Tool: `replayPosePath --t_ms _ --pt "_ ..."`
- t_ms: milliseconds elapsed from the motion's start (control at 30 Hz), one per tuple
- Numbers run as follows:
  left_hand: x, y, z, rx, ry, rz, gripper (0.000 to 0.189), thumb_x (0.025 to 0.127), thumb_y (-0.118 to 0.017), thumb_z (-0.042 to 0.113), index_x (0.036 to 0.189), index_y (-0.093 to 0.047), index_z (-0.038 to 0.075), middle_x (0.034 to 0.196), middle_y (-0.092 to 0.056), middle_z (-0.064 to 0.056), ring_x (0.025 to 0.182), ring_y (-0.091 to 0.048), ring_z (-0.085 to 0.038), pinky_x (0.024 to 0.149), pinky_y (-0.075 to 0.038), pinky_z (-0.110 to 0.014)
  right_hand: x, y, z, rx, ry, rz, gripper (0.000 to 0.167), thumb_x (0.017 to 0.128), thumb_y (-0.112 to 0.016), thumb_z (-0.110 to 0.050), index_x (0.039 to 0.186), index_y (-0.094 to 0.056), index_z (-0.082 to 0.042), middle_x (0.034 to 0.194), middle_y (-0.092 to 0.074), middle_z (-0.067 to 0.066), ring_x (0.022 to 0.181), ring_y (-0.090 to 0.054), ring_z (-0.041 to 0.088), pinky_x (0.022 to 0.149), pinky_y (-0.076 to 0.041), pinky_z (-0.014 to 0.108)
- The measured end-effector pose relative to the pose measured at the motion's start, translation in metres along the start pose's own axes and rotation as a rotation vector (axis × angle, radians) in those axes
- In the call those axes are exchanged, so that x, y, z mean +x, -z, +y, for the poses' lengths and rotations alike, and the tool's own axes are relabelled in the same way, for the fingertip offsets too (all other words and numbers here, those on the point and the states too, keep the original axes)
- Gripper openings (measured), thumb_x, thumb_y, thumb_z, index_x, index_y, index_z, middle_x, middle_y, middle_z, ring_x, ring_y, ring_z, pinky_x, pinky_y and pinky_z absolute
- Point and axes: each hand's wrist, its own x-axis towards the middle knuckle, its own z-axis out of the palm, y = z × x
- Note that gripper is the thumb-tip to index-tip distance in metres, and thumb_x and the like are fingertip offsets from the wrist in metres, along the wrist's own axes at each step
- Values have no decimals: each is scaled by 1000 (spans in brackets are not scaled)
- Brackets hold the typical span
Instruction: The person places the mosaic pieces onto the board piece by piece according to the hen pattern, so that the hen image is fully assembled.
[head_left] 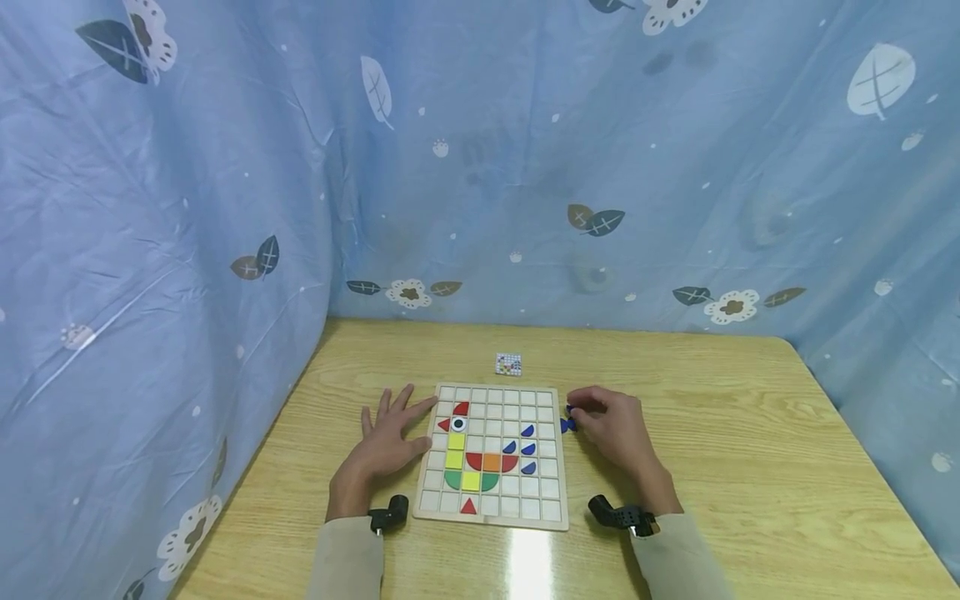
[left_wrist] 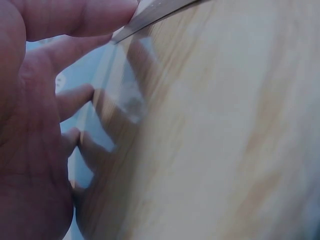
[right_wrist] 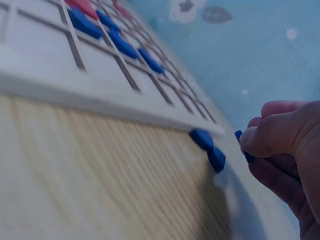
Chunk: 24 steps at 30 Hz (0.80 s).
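A wooden grid board (head_left: pixel 549 485) lies on the table, with red, yellow, green, orange and blue pieces forming a bird-like figure with a round eye piece (head_left: pixel 458 424). Several blue pieces (head_left: pixel 528 449) sit in its right-hand cells. My left hand (head_left: pixel 386 446) has its fingers spread, and touches the board's left edge. Beyond the right edge, my right hand (head_left: pixel 617 423) pinches a blue piece (right_wrist: pixel 244 146) between thumb and fingers, raised off the table in the right wrist view. Two more blue pieces (right_wrist: pixel 209 150) lie beside the board, below that hand.
A small picture card (head_left: pixel 508 364) with a gridded pattern lies behind the board. The wooden table (head_left: pixel 750 467) extends to both sides. A blue patterned curtain (head_left: pixel 510 167) hangs along the back and sides. Each wrist wears a black camera (head_left: pixel 615 512).
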Motion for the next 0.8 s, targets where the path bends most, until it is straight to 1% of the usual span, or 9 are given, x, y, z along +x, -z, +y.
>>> replayPosePath --t_ms 133,233,367,567,800 --pt "0 1 -1 -1 -2 -1 70 101 -71 18 166 -50 27 185 -13 -17 170 10 -49 126 20 -76 -7 -5 -11 37 -7 -28 20 94 -82 2 113 -83 -6 109 -84 8 103 -81 24 88 -67 32" --pt "0 1 -2 0 -4 0 70 101 -71 18 166 -51 27 185 -13 -17 170 10 -50 126 20 -76 -11 -11 -15 50 5 -39 20 93 -82 3 111 -83 -6 107 -84 6 103 -81 22 88 -66 30" --pt "0 1 -2 0 -6 1 70 100 -72 18 166 -51 27 185 -14 -17 170 10 -50 126 19 -77 -15 -20 -20 56 32 -52 21 91 -84 4 109 -84 -6 105 -84 4 99 -80 20 86 -66 29" --pt "0 0 -2 -3 3 3 70 99 -72 18 166 -52 27 184 -15 -17 170 9 -49 127 18 -77 -17 -29 -24 -10 83 -80 22 91 -83 4 110 -84 -8 102 -84 2 94 -79 16 83 -66 31" --pt "-1 0 0 -13 0 7 70 99 -72 18 165 -52 26 184 -16 -18 170 9 -50 127 19 -77 -16 -33 -32 -106 121 -116 23 90 -85 3 109 -85 -10 102 -84 1 89 -76 11 80 -65 30"
